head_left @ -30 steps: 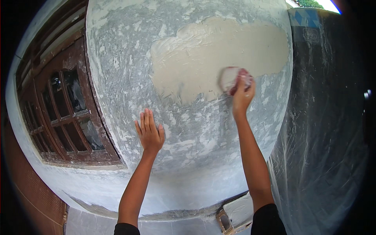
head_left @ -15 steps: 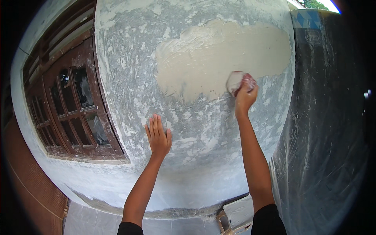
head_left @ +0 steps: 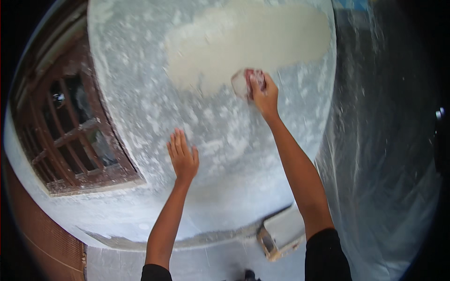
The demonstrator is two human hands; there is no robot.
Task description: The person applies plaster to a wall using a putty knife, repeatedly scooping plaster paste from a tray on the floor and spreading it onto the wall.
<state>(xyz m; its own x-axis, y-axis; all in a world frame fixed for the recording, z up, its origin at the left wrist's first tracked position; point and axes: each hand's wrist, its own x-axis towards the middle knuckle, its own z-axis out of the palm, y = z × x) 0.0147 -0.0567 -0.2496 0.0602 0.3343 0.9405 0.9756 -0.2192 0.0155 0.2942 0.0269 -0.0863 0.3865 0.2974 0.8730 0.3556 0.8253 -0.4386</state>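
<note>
My right hand (head_left: 266, 97) is closed round a putty scraper (head_left: 242, 85) with a pale blade and a reddish grip. The scraper is at the lower edge of a smooth cream putty patch (head_left: 253, 40), spread over a mottled grey-and-white wall (head_left: 140, 89). Whether its blade touches the wall is hard to tell. Lower and to the left, my left hand (head_left: 183, 157) lies flat against the bare wall, fingers stretched upward, holding nothing.
A brown wooden window (head_left: 77, 126) with small panes is set in the wall at left. Clear plastic sheeting (head_left: 370, 154) hangs over a dark surface at right. On the grey tiled floor (head_left: 201, 262) at the wall's foot stands a pale-topped, stool-like object (head_left: 283, 229).
My right hand and the scraper have moved left along the patch's lower edge. My view has tilted down, so the patch sits higher. My left hand stays on the wall.
</note>
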